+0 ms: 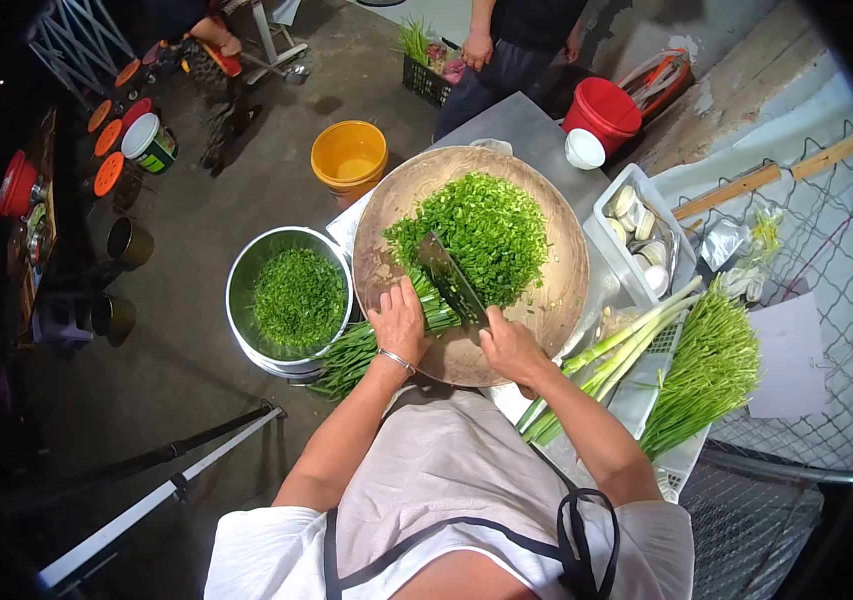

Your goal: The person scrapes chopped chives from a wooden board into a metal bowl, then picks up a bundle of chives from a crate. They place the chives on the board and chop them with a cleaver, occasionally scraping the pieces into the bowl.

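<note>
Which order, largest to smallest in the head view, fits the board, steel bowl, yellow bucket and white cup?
1. board
2. steel bowl
3. yellow bucket
4. white cup
The bucket stands farther from the camera, so bowl versus bucket is less sure.

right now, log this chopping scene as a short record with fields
left hand: holds down the chive bundle on the chopping board
right hand: grip closed on the cleaver, blade across the bundle
chopping board: round, wooden, chopped heap on top
steel bowl: left of the board, holds chopped greens
scallions: whole, lying right of the board
yellow bucket: on the floor beyond the bowl
</note>
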Action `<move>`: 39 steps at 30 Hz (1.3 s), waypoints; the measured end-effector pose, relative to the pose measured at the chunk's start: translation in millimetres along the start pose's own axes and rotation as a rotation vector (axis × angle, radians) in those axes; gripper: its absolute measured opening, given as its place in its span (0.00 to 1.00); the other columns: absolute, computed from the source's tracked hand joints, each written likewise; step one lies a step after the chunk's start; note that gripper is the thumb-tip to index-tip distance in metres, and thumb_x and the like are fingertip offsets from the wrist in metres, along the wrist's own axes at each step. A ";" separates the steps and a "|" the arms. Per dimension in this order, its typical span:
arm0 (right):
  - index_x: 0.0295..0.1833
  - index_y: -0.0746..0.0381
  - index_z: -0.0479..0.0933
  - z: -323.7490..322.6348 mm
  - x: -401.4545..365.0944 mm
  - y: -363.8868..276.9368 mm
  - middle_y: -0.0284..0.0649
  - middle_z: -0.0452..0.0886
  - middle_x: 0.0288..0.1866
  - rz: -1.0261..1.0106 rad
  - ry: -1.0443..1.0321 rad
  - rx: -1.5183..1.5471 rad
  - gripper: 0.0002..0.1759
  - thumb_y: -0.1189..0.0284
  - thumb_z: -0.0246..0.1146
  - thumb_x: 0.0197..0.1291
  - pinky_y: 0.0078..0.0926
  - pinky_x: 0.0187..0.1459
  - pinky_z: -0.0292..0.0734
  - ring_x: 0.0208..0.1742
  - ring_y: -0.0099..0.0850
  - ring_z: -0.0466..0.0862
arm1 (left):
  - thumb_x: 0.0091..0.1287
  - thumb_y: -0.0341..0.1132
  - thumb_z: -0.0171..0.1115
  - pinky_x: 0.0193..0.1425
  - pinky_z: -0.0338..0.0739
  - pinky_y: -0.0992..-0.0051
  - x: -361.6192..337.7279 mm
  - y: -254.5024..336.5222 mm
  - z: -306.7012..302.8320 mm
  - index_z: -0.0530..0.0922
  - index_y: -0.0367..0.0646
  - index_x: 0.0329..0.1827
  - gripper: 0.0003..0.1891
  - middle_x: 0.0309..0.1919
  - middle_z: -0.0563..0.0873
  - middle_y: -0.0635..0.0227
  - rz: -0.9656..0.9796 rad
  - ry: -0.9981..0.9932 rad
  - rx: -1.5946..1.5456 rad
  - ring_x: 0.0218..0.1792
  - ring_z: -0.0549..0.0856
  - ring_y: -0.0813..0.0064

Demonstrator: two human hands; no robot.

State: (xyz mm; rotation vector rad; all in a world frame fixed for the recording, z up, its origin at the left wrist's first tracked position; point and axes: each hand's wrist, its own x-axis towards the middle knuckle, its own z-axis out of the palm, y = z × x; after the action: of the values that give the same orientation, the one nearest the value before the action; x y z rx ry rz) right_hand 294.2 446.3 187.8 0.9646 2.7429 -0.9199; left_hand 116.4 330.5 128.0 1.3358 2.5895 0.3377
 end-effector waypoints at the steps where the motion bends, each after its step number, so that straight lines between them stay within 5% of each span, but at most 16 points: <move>1: 0.53 0.67 0.63 -15.4 -5.0 -11.3 0.65 0.82 0.30 0.011 -0.027 -0.019 0.15 0.68 0.56 0.73 0.66 0.41 0.76 0.37 0.69 0.83 | 0.37 0.45 0.90 0.58 0.75 0.51 -0.8 -0.5 -1.4 0.61 0.36 0.78 0.63 0.59 0.76 0.61 -0.004 -0.008 -0.016 0.60 0.77 0.58; 9: 0.53 0.70 0.62 -76.4 -43.7 -59.9 0.66 0.82 0.30 -0.005 -0.141 -0.069 0.15 0.70 0.56 0.73 0.67 0.43 0.76 0.37 0.70 0.83 | 0.39 0.44 0.88 0.51 0.76 0.53 3.9 4.2 14.1 0.68 0.32 0.74 0.57 0.54 0.76 0.62 -0.003 0.060 0.144 0.55 0.77 0.61; 15: 0.54 0.70 0.63 -57.1 -16.1 -57.3 0.66 0.83 0.30 0.012 -0.259 -0.178 0.15 0.71 0.56 0.73 0.65 0.41 0.78 0.35 0.68 0.84 | 0.44 0.41 0.84 0.49 0.76 0.54 11.5 5.8 35.8 0.70 0.32 0.72 0.50 0.53 0.76 0.61 -0.037 0.168 0.200 0.54 0.78 0.61; 19: 0.55 0.71 0.64 3.6 27.0 -19.8 0.65 0.83 0.29 -0.016 -0.150 -0.133 0.16 0.69 0.56 0.73 0.65 0.40 0.78 0.34 0.66 0.85 | 0.47 0.38 0.81 0.48 0.75 0.54 6.7 3.3 31.4 0.70 0.33 0.72 0.46 0.52 0.77 0.60 -0.024 0.155 0.129 0.54 0.78 0.59; 20: 0.56 0.71 0.64 6.3 25.4 -15.8 0.65 0.83 0.29 -0.023 -0.100 -0.101 0.17 0.69 0.56 0.73 0.64 0.40 0.78 0.34 0.66 0.85 | 0.44 0.39 0.83 0.49 0.74 0.54 8.9 -1.0 54.0 0.68 0.34 0.73 0.50 0.53 0.76 0.60 -0.016 0.293 0.162 0.54 0.78 0.58; 24: 0.57 0.67 0.65 12.1 24.5 9.2 0.63 0.82 0.28 -0.063 -0.014 -0.056 0.17 0.67 0.57 0.74 0.63 0.37 0.79 0.32 0.66 0.84 | 0.37 0.41 0.89 0.52 0.72 0.53 4.1 -1.1 18.2 0.64 0.35 0.76 0.60 0.55 0.74 0.59 0.016 0.061 0.018 0.56 0.75 0.56; 27: 0.55 0.65 0.65 -6.8 33.7 8.6 0.61 0.82 0.26 -0.082 -0.020 -0.113 0.15 0.67 0.57 0.73 0.64 0.37 0.78 0.31 0.65 0.84 | 0.54 0.38 0.77 0.49 0.73 0.56 13.9 9.4 5.2 0.71 0.37 0.72 0.41 0.51 0.77 0.63 0.022 0.123 -0.019 0.53 0.78 0.62; 32: 0.53 0.66 0.65 -32.1 40.6 8.3 0.62 0.83 0.30 -0.086 -0.032 -0.125 0.15 0.67 0.57 0.73 0.65 0.41 0.77 0.36 0.65 0.84 | 0.42 0.38 0.86 0.55 0.74 0.52 31.2 17.8 2.0 0.64 0.32 0.76 0.56 0.55 0.76 0.60 0.009 0.054 -0.143 0.56 0.77 0.57; 35: 0.54 0.67 0.64 -57.7 25.2 -16.2 0.65 0.82 0.32 -0.062 -0.053 -0.108 0.15 0.68 0.57 0.73 0.65 0.43 0.75 0.38 0.68 0.83 | 0.40 0.37 0.87 0.56 0.74 0.53 29.3 0.6 32.9 0.62 0.32 0.77 0.58 0.56 0.76 0.59 0.009 0.215 -0.059 0.56 0.77 0.57; 39: 0.55 0.68 0.63 -94.3 -9.5 -46.1 0.67 0.82 0.33 -0.004 -0.110 -0.161 0.16 0.69 0.57 0.73 0.65 0.44 0.75 0.39 0.69 0.82 | 0.38 0.42 0.89 0.56 0.75 0.53 30.8 11.2 6.5 0.65 0.36 0.74 0.58 0.57 0.75 0.58 -0.042 -0.046 -0.032 0.60 0.76 0.55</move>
State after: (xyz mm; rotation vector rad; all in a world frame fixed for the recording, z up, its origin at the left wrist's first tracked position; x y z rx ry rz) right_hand 284.5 466.5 290.8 0.8550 2.6778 -0.7168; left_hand 109.4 362.7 122.7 1.2621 2.5592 0.3360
